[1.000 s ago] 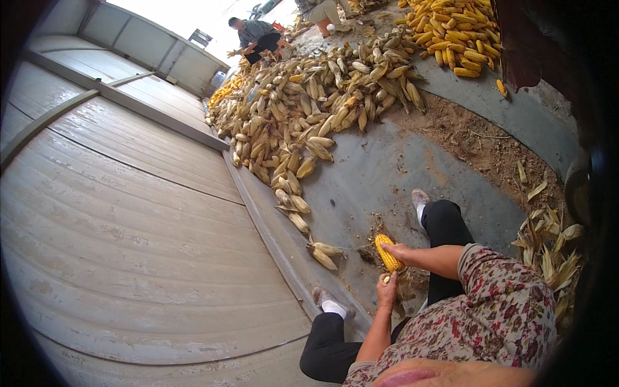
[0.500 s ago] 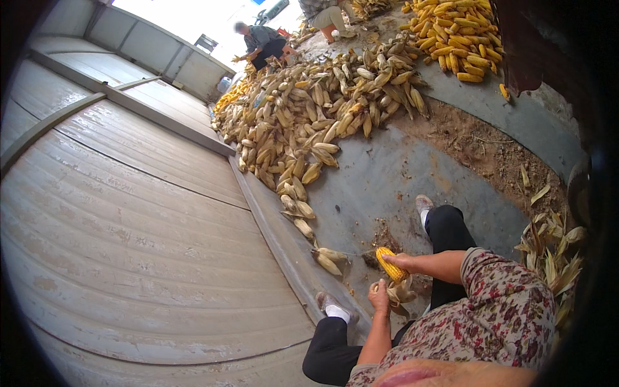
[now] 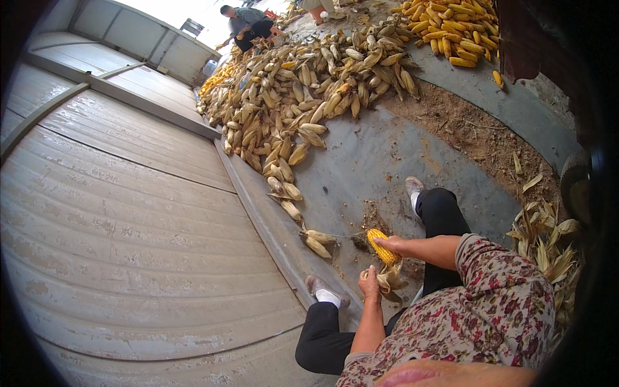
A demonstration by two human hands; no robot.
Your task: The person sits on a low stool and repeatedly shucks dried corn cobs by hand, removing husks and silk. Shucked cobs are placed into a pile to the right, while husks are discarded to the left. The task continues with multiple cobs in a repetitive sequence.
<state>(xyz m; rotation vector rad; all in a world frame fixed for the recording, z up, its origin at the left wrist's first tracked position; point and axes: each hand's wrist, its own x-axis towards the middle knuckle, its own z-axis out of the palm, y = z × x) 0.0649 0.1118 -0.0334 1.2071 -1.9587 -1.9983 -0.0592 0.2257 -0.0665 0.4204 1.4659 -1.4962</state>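
A bare yellow corn cob is gripped in my right hand, its upper end pointing away from me. At the cob's lower end hang peeled-back pale husks. My left hand is closed on these husks, just below the cob, with the fingers curled in. Between my feet, ahead and to the left of my hands, two unpeeled ears lie on the grey floor. Part of the husk is hidden behind my left hand.
A big heap of unpeeled corn spreads ahead. Peeled yellow cobs are piled at the far right. Loose husks lie to my right. A metal panel wall runs along the left. Another person sits beyond the heap.
The whole view has shifted slightly, so everything sits a little further left and higher. My hands keep the same hold on the cob and husks.
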